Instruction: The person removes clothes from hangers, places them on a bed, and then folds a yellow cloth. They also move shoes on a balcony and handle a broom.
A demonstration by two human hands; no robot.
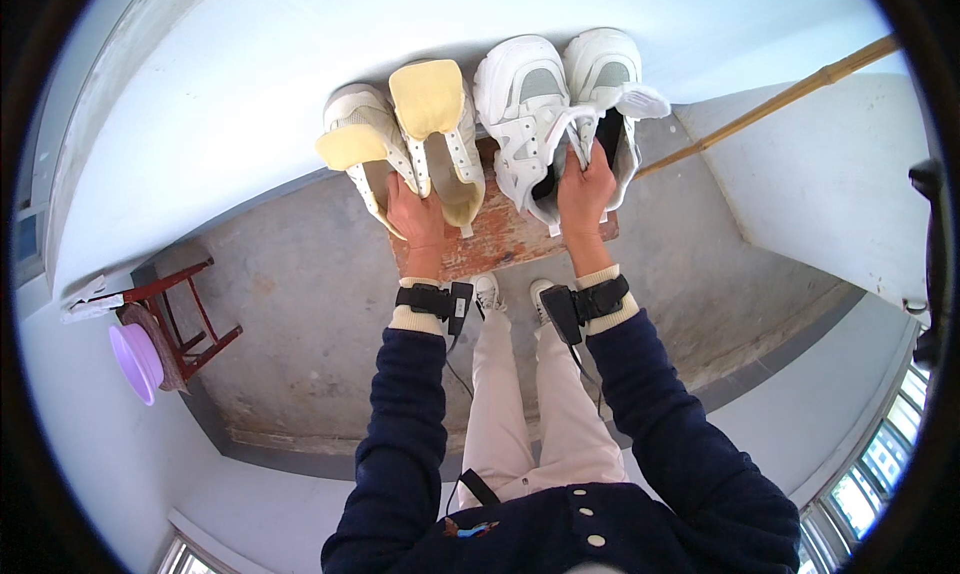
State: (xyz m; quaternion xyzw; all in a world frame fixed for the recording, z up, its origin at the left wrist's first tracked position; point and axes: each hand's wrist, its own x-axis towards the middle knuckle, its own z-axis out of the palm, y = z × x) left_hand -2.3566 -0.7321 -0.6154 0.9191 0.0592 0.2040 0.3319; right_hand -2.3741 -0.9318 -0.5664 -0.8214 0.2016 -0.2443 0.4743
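Two pairs of sneakers without laces stand side by side at the wall, toes pointing away from me. On the left are the cream sneakers (460, 169) with pale yellow tongues folded out over their toes. To the right stand the white sneakers (520, 94) with grey mesh toes and dark insides. My left hand (415, 219) is closed where the two cream shoes meet, fingers partly hidden in the left one's opening. My right hand (586, 194) pinches the adjoining inner sides of the white pair, fingertips partly hidden. Beneath the shoes is a worn red wooden bench (500, 239).
A bamboo pole (770, 104) leans in at the right. On the left, a dark red stool (185, 314) stands by the wall with a purple basin (137, 362) against it. My feet are on the concrete floor (300, 344) just before the bench. Straps with small boxes circle both wrists.
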